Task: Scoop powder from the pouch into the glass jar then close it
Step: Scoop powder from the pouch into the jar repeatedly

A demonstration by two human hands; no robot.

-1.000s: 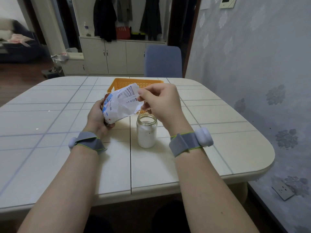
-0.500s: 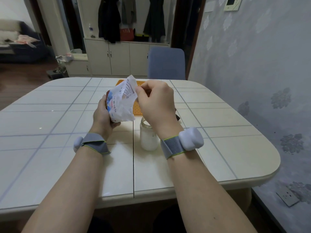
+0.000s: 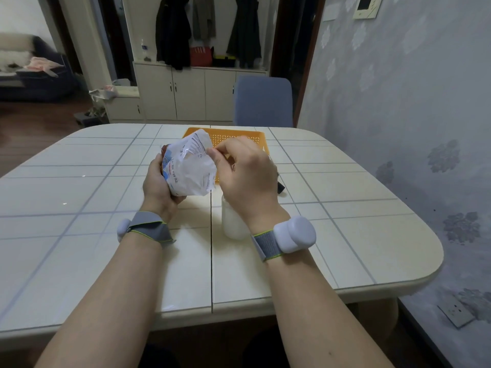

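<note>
While your left hand [image 3: 159, 185] grips the pouch [image 3: 190, 166], your right hand [image 3: 247, 176] pinches its top edge above the jar [image 3: 233, 224].

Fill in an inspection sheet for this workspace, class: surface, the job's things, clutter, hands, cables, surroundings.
Surface: pale tiled table, rounded corners.
Job's things: white pouch held up above the table; glass jar standing on the table, white powder inside, its mouth hidden behind the right wrist; no lid or scoop seen.
Clutter: orange basket behind the hands; a small dark thing beside the right hand, too hidden to name.
Hands: left hand grips the pouch's lower end; right hand pinches its top edge. Both wear wristbands.
Cables: nothing seen.
Surroundings: blue chair, cabinet, hanging coats, wallpapered wall.
</note>
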